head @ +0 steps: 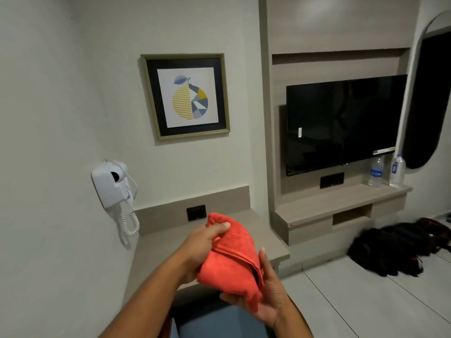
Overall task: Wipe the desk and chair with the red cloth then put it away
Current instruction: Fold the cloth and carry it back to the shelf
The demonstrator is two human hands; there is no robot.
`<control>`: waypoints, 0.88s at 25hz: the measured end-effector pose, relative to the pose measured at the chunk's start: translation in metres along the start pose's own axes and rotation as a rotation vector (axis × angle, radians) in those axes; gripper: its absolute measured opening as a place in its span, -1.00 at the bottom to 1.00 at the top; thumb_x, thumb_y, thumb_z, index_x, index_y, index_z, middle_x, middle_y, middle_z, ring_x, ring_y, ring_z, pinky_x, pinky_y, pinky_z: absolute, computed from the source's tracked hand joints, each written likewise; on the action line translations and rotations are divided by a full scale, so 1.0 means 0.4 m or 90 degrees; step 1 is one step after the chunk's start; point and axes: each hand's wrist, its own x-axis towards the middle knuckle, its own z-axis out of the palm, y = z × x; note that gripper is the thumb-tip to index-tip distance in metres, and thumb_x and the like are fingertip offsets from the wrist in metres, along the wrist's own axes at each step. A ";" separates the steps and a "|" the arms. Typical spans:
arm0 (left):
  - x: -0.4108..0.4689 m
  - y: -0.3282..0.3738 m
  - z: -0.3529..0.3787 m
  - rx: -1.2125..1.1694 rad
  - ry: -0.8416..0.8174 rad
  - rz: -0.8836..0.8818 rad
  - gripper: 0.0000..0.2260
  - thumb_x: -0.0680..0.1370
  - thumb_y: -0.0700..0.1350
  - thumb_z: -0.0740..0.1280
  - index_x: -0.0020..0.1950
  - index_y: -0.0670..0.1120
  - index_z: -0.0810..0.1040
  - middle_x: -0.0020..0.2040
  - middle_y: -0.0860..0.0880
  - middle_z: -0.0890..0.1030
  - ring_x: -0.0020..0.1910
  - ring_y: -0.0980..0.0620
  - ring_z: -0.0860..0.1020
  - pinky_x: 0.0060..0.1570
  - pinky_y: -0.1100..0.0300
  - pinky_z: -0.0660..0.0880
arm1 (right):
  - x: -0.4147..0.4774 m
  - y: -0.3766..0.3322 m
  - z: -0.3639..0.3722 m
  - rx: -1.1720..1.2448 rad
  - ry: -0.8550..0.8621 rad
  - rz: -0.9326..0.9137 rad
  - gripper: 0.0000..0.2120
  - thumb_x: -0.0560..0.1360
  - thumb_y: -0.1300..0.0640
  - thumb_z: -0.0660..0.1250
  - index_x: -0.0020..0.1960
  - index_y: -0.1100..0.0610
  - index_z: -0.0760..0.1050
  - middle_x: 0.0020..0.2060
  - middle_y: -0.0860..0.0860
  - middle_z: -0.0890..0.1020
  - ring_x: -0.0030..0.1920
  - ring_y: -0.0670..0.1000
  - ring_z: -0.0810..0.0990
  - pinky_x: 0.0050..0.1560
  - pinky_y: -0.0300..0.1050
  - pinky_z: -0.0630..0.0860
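Note:
Both my hands hold the red cloth [231, 262], folded into a thick bundle, in the air above the front edge of the beige desk [158, 247]. My left hand [202, 245] grips its upper left side, thumb on top. My right hand [268, 293] cups it from below and the right. Under my arms a dark chair with a blue seat [214, 320] is tucked at the desk; most of it is hidden.
A white wall hair dryer [112, 184] with a coiled cord hangs left of the desk. A framed picture [186, 96] is above. To the right are a TV [341, 123], a shelf [341, 203] with two water bottles [377, 172], and dark bags [395, 247] on the tiled floor.

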 end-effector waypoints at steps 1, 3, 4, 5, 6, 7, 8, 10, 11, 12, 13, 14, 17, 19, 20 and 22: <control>-0.001 -0.001 -0.018 -0.003 0.018 -0.013 -0.84 0.51 -0.04 0.40 -0.07 -0.13 0.69 -0.17 -0.16 0.74 -0.24 -0.08 0.71 -0.25 0.12 0.63 | -0.037 -0.024 0.004 -0.010 -0.065 -0.021 -0.27 0.43 -0.17 0.53 0.41 0.26 0.48 0.31 0.40 0.54 0.29 0.38 0.57 0.20 0.36 0.53; 0.002 -0.024 -0.048 -0.028 0.059 -0.050 -0.80 0.51 -0.04 0.39 -0.06 -0.16 0.68 -0.17 -0.21 0.73 -0.25 -0.14 0.70 -0.19 0.07 0.63 | -0.047 -0.064 0.016 -0.030 -0.034 -0.025 -0.42 0.43 0.05 0.57 0.34 0.31 0.55 0.18 0.38 0.63 0.15 0.31 0.67 0.17 0.25 0.59; 0.007 -0.044 -0.061 -0.037 0.087 -0.061 -0.78 0.51 -0.05 0.38 -0.09 -0.19 0.70 -0.16 -0.23 0.73 -0.25 -0.17 0.70 -0.16 0.03 0.63 | -0.040 -0.072 0.010 -0.080 -0.041 -0.031 -0.49 0.45 0.13 0.55 0.32 0.33 0.56 0.14 0.36 0.65 0.10 0.29 0.69 0.17 0.21 0.60; 0.016 -0.071 -0.076 -0.028 0.121 -0.063 -0.76 0.52 -0.05 0.38 -0.10 -0.22 0.71 -0.17 -0.24 0.73 -0.24 -0.19 0.71 -0.12 -0.01 0.64 | -0.035 -0.081 0.009 -0.120 -0.016 -0.027 -0.54 0.46 0.18 0.53 0.30 0.34 0.58 0.12 0.35 0.66 0.04 0.27 0.71 0.16 0.21 0.62; 0.029 -0.102 -0.086 0.000 0.154 -0.052 -0.74 0.53 -0.04 0.37 -0.09 -0.23 0.71 -0.18 -0.24 0.73 -0.23 -0.20 0.71 -0.09 -0.07 0.65 | -0.044 -0.096 0.018 -0.156 0.038 -0.038 -0.57 0.45 0.22 0.52 0.27 0.33 0.60 0.07 0.33 0.68 -0.04 0.25 0.72 0.10 0.21 0.63; 0.041 -0.130 -0.091 0.040 0.186 -0.032 -0.72 0.54 -0.01 0.37 -0.08 -0.22 0.71 -0.19 -0.21 0.74 -0.21 -0.20 0.71 -0.04 -0.11 0.65 | -0.046 -0.125 0.016 -0.198 0.084 -0.053 -0.59 0.41 0.24 0.53 0.23 0.32 0.61 0.00 0.31 0.70 -0.13 0.22 0.73 0.00 0.20 0.65; 0.057 -0.157 -0.084 0.090 0.217 -0.010 -0.71 0.54 0.02 0.37 -0.10 -0.20 0.71 -0.21 -0.18 0.75 -0.19 -0.19 0.72 -0.02 -0.12 0.65 | -0.059 -0.158 0.017 -0.254 0.147 -0.067 -0.65 0.39 0.26 0.54 0.16 0.30 0.63 -0.08 0.27 0.72 -0.23 0.18 0.72 -0.14 0.15 0.69; 0.093 -0.197 -0.053 0.175 0.275 0.030 -0.66 0.54 0.09 0.34 -0.19 -0.15 0.70 -0.26 -0.10 0.74 -0.21 -0.12 0.70 -0.06 0.00 0.63 | -0.079 -0.211 0.017 -0.317 0.227 -0.085 -0.82 0.42 0.30 0.51 0.02 0.27 0.65 -0.23 0.21 0.73 -0.36 0.13 0.71 -0.35 0.02 0.67; 0.114 -0.208 -0.023 0.197 0.294 0.041 -0.64 0.55 0.12 0.33 -0.23 -0.13 0.68 -0.29 -0.06 0.72 -0.22 -0.08 0.68 -0.13 0.08 0.60 | -0.090 -0.243 0.009 -0.338 0.256 -0.103 -0.86 0.44 0.30 0.51 -0.01 0.27 0.65 -0.27 0.20 0.73 -0.38 0.11 0.71 -0.39 -0.03 0.66; 0.132 -0.212 0.006 0.209 0.304 0.051 -0.62 0.55 0.14 0.31 -0.27 -0.12 0.66 -0.30 -0.03 0.70 -0.23 -0.05 0.66 -0.22 0.15 0.54 | -0.098 -0.271 0.001 -0.358 0.281 -0.120 -0.87 0.44 0.29 0.51 -0.01 0.26 0.65 -0.28 0.18 0.73 -0.39 0.09 0.70 -0.39 -0.05 0.65; 0.158 -0.213 0.047 0.211 0.304 0.058 -0.61 0.56 0.15 0.29 -0.28 -0.11 0.65 -0.31 0.00 0.68 -0.24 -0.02 0.65 -0.28 0.21 0.47 | -0.108 -0.307 -0.020 -0.370 0.302 -0.138 -0.87 0.45 0.27 0.51 -0.01 0.26 0.66 -0.28 0.17 0.73 -0.39 0.08 0.70 -0.38 -0.06 0.66; 0.184 -0.210 0.085 0.208 0.305 0.062 -0.60 0.56 0.16 0.28 -0.29 -0.10 0.63 -0.32 0.01 0.66 -0.24 -0.01 0.64 -0.32 0.24 0.42 | -0.120 -0.341 -0.037 -0.383 0.317 -0.156 -0.87 0.46 0.26 0.51 -0.01 0.25 0.66 -0.27 0.16 0.72 -0.38 0.07 0.69 -0.37 -0.07 0.66; 0.271 -0.196 0.212 0.223 0.284 0.064 -0.60 0.56 0.15 0.28 -0.27 -0.13 0.62 -0.32 -0.01 0.64 -0.23 -0.04 0.62 -0.34 0.24 0.38 | -0.159 -0.447 -0.122 -0.395 0.363 -0.185 -0.89 0.49 0.24 0.49 -0.01 0.24 0.64 -0.24 0.16 0.70 -0.38 0.05 0.67 -0.33 -0.07 0.66; 0.352 -0.198 0.337 0.240 0.249 0.067 -0.60 0.56 0.14 0.28 -0.18 -0.17 0.65 -0.25 -0.11 0.66 -0.17 -0.12 0.63 -0.22 0.16 0.44 | -0.202 -0.537 -0.210 -0.378 0.392 -0.194 -0.87 0.50 0.25 0.47 0.02 0.27 0.63 -0.22 0.18 0.69 -0.39 0.06 0.67 -0.36 -0.05 0.66; 0.392 -0.198 0.399 0.242 0.232 0.068 -0.60 0.56 0.14 0.28 -0.14 -0.19 0.67 -0.20 -0.15 0.68 -0.13 -0.15 0.64 -0.14 0.12 0.48 | -0.224 -0.581 -0.255 -0.367 0.407 -0.199 -0.85 0.50 0.26 0.47 0.04 0.29 0.62 -0.22 0.19 0.69 -0.40 0.06 0.67 -0.38 -0.05 0.66; 0.475 -0.205 0.545 0.251 0.206 0.077 -0.59 0.57 0.13 0.28 -0.09 -0.21 0.67 -0.13 -0.20 0.69 -0.08 -0.18 0.64 -0.03 0.07 0.51 | -0.274 -0.682 -0.358 -0.347 0.441 -0.210 -0.79 0.51 0.28 0.46 0.11 0.32 0.60 -0.20 0.21 0.68 -0.38 0.08 0.66 -0.38 -0.04 0.66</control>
